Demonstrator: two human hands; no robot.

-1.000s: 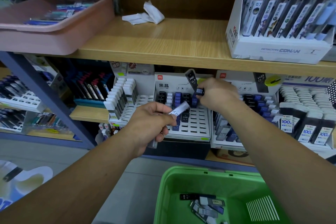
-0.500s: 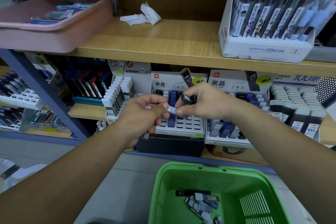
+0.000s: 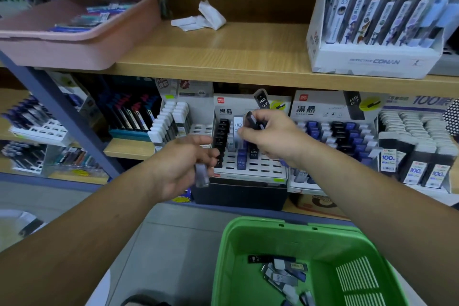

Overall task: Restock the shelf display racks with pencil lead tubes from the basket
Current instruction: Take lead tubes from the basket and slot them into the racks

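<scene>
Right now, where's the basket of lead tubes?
Head view, bottom right: the green basket is below the right hand, in front of the lower shelf's display racks, with lead tubes inside.

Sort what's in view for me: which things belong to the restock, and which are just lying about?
Job: green basket with loose lead tubes; centre display rack; grey tube in left hand; white HB tube pinched by right hand.
Lying about: pink tray; crumpled paper; Conan pen box.

We stand in a stationery shop, wooden shelves [image 3: 236, 57] before us, branded display racks [image 3: 263, 169] of pencil lead tubes [image 3: 241, 161], boxed pens [image 3: 387, 20], our green shopping basket [image 3: 236, 256].
</scene>
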